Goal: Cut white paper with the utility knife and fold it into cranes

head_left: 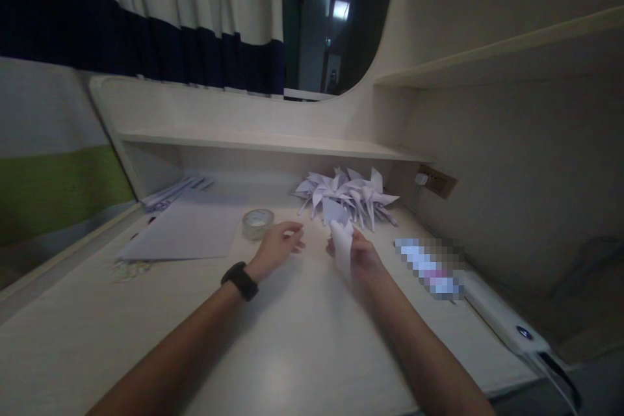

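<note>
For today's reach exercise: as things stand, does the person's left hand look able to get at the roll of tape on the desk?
Probably yes. The left hand lies open just right of the roll of tape, with bare desk between them and nothing blocking.

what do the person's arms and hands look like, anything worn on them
Both forearms are bare, with no sleeves in view. The left wrist carries a black wristband, like a watch or fitness band. The left hand and right hand show no gloves; rings cannot be made out.

No text, label, brand, number or sign can be read anywhere. The one patch just right of the folded paper (341,244) is blurred, so nothing there is legible.
</note>
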Demonstrator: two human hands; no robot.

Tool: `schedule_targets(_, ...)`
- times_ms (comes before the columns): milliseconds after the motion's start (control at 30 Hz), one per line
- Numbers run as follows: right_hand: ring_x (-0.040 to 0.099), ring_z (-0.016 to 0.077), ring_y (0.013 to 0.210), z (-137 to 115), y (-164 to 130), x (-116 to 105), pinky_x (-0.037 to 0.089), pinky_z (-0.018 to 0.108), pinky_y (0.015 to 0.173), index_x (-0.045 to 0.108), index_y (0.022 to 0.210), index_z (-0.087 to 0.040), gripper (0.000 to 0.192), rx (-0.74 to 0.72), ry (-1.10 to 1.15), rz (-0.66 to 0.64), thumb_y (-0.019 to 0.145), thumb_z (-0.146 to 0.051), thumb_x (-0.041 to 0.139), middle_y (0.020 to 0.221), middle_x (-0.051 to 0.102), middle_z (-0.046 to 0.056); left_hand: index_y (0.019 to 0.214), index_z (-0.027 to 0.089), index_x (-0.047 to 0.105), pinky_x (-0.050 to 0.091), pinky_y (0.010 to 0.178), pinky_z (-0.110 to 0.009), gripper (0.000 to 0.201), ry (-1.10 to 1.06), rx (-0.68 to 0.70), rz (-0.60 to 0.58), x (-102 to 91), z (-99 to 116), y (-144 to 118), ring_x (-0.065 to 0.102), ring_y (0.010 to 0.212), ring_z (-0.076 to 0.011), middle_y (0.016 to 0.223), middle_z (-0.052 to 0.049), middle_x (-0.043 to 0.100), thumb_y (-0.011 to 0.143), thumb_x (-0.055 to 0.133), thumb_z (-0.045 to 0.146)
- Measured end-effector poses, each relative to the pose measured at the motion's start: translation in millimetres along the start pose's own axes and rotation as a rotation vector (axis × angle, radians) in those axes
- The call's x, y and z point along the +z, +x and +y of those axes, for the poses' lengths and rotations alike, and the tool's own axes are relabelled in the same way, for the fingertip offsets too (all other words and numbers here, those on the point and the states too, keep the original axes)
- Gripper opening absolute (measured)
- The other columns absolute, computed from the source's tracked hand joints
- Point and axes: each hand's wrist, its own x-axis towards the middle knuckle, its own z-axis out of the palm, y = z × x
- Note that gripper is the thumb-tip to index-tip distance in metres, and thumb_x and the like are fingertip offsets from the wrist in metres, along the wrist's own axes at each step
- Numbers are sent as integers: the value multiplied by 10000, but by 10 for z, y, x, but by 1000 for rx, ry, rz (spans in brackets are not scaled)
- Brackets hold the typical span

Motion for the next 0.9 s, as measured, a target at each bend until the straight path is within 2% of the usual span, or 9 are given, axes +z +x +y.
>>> schedule_targets(33,599,147,620,7,-8,23,540,307,672,616,930,-192,439,2,19,-17,506,-83,649,741,671,-3,1020,129,637,494,622,-299,285,-145,-46,-16,-42,64,-88,643,715,-180,1010,-122,648,865,541,348)
schedule_targets(133,588,139,595,39,-43,116,520,268,601,618,934,-184,436,12,48,-72,512,-81,647,723,661,-5,985,159,673,462,637,-254,306,-392,-116,-92,-136,192,-360,623,779,-164,975,-95,659,829,601,413)
schedule_targets(267,591,140,595,91,-97,225,507,262,597,624,947,-182,442,36,13,-106,517,-82,657,723,661,-3,1035,181,678,445,717,-245,315,-587,-198,-137,-177,176,-591,595,875,-157,1021,-97,664,816,635,403)
schedule_targets(367,593,136,600,122,-121,249,495,247,589,626,957,-182,450,46,-18,-106,520,-81,665,726,659,-6,1061,192,673,450,739,-252,331,-604,-227,-129,-187,133,-655,589,891,-157,1040,-91,660,785,676,374)
schedule_targets(600,551,119,527,146,-189,336,440,213,488,619,944,-193,392,77,-24,-144,564,-121,688,687,646,-13,1019,168,683,498,655,-267,307,-562,-213,-106,-175,179,-739,613,777,-156,986,-83,660,731,714,273)
schedule_targets(733,594,135,588,201,-232,416,475,228,542,626,972,-193,391,77,-59,-118,597,-124,713,772,681,6,1000,137,691,531,661,-295,323,-586,-202,-78,-116,218,-778,641,789,-186,973,-112,681,710,734,272)
schedule_targets(900,638,150,703,301,-235,407,501,252,678,623,1023,-184,383,106,-85,-171,655,-137,718,860,698,28,989,131,702,562,678,-344,359,-605,-198,-28,-56,265,-797,670,791,-218,984,-130,698,683,764,307)
